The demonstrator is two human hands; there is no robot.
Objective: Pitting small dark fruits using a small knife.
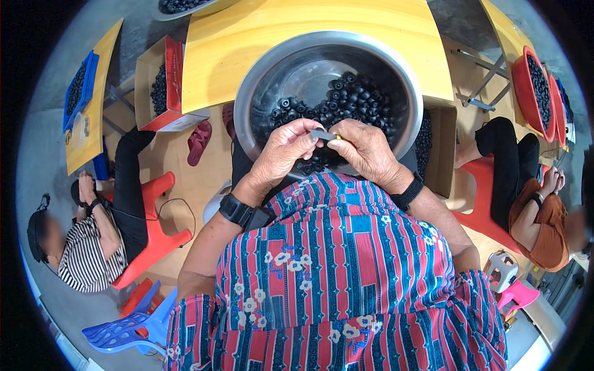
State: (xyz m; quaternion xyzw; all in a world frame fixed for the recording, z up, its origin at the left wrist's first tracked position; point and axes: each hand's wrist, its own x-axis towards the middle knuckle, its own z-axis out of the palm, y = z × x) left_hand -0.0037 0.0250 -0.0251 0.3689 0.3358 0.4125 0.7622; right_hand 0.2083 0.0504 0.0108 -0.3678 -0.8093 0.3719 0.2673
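Over the near edge of a large steel basin [297, 67], my two hands meet. My right hand [366, 151] grips a small knife [323, 135] with a short grey blade and a bit of yellow at its handle. The blade points left, toward my left hand [288, 148]. My left fingers are pinched round a small black rubber-like part, mostly hidden by fingers and blade. Many small black ring-shaped parts [362, 102] with a hole in the middle lie heaped in the basin, more to its right side.
The basin overlaps the front of a yellow table [216, 55]. A carton [158, 111] of black parts stands left, another carton [440, 151] right. People on red stools [151, 216] sit either side. Further off are a blue tray [80, 89], a red basin [526, 93] and a blue chair [133, 328].
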